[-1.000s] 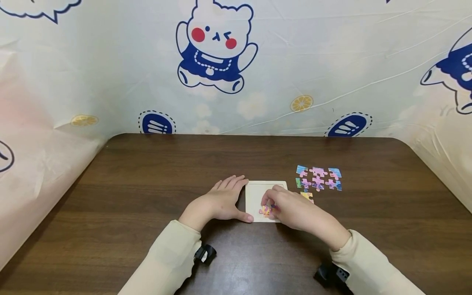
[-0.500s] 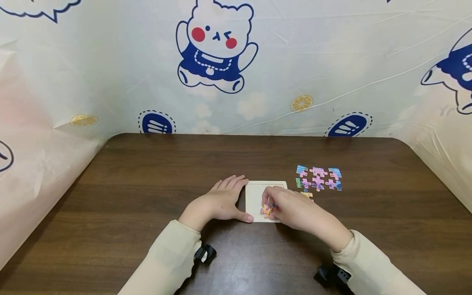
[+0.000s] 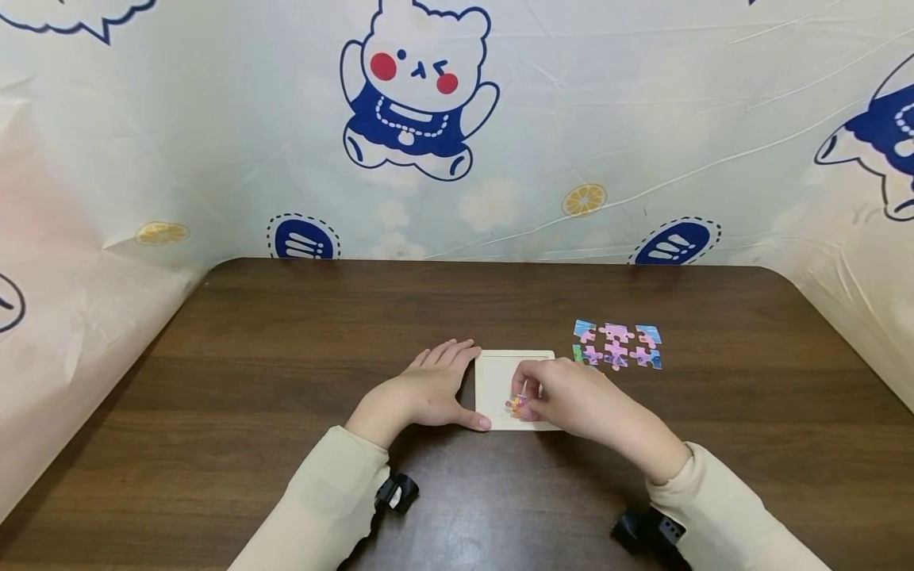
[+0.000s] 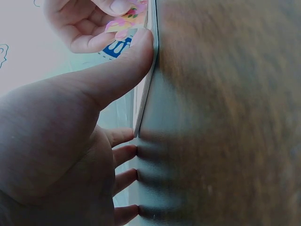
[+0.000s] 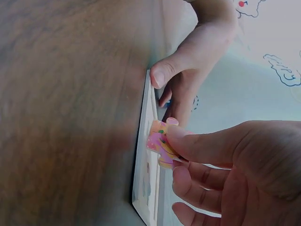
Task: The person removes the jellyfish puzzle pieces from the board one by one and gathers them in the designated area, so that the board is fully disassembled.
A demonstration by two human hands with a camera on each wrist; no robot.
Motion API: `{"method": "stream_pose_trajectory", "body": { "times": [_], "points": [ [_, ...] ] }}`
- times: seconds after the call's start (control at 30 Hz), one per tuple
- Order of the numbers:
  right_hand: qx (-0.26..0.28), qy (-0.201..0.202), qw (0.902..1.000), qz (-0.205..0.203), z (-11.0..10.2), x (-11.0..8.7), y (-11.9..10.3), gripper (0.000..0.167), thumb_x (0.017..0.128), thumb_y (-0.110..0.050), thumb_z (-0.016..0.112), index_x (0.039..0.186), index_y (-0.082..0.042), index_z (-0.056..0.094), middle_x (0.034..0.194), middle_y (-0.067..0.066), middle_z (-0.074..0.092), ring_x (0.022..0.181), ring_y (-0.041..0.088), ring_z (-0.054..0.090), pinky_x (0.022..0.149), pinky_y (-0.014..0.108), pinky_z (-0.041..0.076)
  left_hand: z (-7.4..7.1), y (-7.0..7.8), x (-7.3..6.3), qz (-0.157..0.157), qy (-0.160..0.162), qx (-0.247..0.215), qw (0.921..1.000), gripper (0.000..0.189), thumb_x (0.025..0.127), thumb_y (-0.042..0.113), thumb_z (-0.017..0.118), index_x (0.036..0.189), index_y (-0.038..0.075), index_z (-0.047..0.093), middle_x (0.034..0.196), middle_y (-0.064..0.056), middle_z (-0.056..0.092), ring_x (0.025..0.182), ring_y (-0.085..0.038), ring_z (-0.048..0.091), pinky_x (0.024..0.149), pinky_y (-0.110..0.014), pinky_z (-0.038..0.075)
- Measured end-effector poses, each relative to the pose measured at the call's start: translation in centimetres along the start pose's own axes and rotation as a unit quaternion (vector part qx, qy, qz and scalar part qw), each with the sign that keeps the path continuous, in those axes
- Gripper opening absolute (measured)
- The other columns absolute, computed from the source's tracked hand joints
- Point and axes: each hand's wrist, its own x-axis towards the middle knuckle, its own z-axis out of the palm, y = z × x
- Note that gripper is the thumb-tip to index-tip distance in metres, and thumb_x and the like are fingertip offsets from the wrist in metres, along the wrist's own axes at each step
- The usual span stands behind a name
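Observation:
A pale square puzzle tray (image 3: 494, 377) lies flat on the brown table. My left hand (image 3: 431, 390) is at its left side, fingers spread on the tabletop and thumb pressing the near left corner. Over the tray, my right hand (image 3: 578, 400) pinches a pink and yellow jigsaw piece (image 5: 162, 142) between thumb and fingers. In the right wrist view the piece stands tilted at the tray's near side; whether it touches the tray I cannot tell. The left wrist view shows the left thumb (image 4: 134, 59) on the tray's edge, with the piece beyond it.
To the right behind the tray, several loose jigsaw pieces (image 3: 616, 346) in pink, blue and purple lie in rows on the table (image 3: 343, 309). The right hand covers part of the nearest ones. A printed cloth (image 3: 528, 143) hangs behind the table.
My right hand has shifted slightly to the right and turned the jigsaw piece in its fingers. It now hides the yellow piece below the rows. My left hand has stayed put.

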Motion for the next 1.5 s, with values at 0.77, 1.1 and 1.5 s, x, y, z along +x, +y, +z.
{"method": "stream_pose_trajectory", "body": {
  "times": [0.77, 1.1, 1.5],
  "points": [
    [0.045, -0.022, 0.9983, 0.031, -2.0, -0.1, 1.5, 0.013, 0.087, -0.011, 0.076, 0.092, -0.015, 0.065, 0.070, -0.008, 0.060, 0.058, 0.009, 0.049, 0.052, 0.028, 0.039, -1.3, 1.3, -1.1, 0.005, -0.002, -0.015, 0.9999, 0.103, 0.080, 0.055, 0.077, 0.156, 0.010, 0.024, 0.163, -0.008, 0.018, 0.150, -0.029, 0.011, 0.120, -0.050, 0.013],
    [0.064, -0.024, 0.9969, 0.041, -3.7, -0.4, 3.6, 0.014, 0.086, -0.012, 0.078, 0.095, -0.011, 0.068, 0.068, -0.004, 0.060, 0.061, 0.012, 0.052, 0.056, 0.028, 0.043, -0.9, 0.8, -0.9, 0.005, -0.004, -0.010, 0.9999, 0.105, 0.080, 0.057, 0.076, 0.158, 0.011, 0.021, 0.164, -0.006, 0.015, 0.151, -0.028, 0.008, 0.120, -0.049, 0.010],
    [0.086, -0.020, 0.9957, 0.028, -4.9, -0.8, 6.7, 0.009, 0.087, -0.001, 0.073, 0.093, -0.007, 0.068, 0.073, -0.003, 0.065, 0.069, 0.014, 0.062, 0.063, 0.027, 0.049, 0.1, -0.1, 0.0, 0.007, 0.007, -0.007, 0.9999, 0.110, 0.077, 0.062, 0.075, 0.158, 0.014, 0.019, 0.164, -0.002, 0.014, 0.151, -0.025, 0.007, 0.120, -0.050, 0.009]
  ]
}}
